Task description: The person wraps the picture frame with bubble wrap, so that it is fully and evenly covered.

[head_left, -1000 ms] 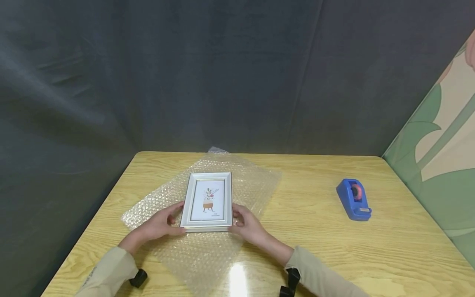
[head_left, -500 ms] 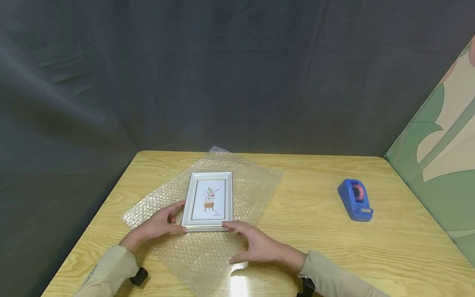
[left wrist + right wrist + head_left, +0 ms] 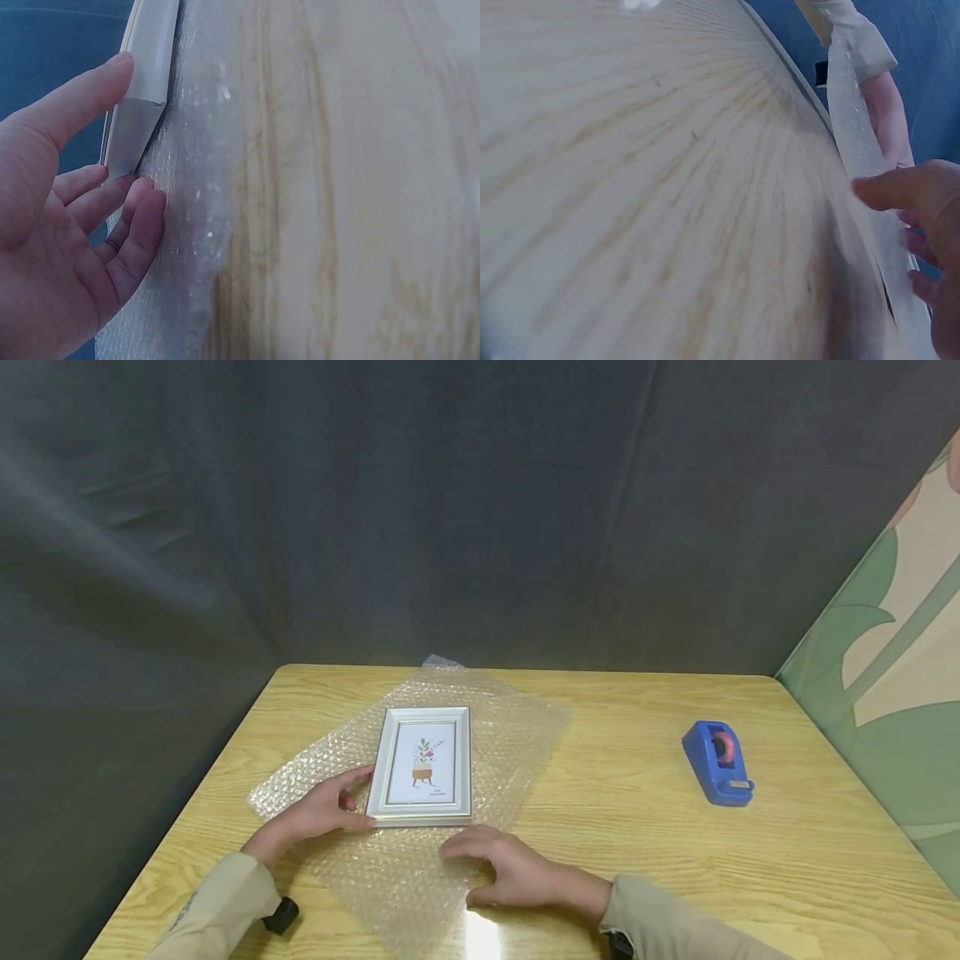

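Note:
A silver-white picture frame (image 3: 420, 765) with a potted-plant print lies face up on a sheet of bubble wrap (image 3: 405, 877) in the head view. My left hand (image 3: 322, 807) holds its lower left corner, thumb on the near edge and fingers at the left side. The left wrist view shows that thumb against the frame's edge (image 3: 136, 129), with the lower fingers curled loosely over the wrap. Just below the frame's lower right corner, my right hand (image 3: 513, 867) hovers over the wrap's right edge, thumb and fingers spread apart. Nothing is between them in the right wrist view.
A blue tape dispenser (image 3: 717, 764) with a reddish roll stands at the right of the wooden table (image 3: 622, 818). Behind the table hangs a dark curtain (image 3: 480, 518). A leaf-patterned panel (image 3: 892, 685) flanks its right side.
My right hand has let go of the frame's lower right corner and drawn back toward the near edge, its fingers spreading. The left hand stays at its corner.

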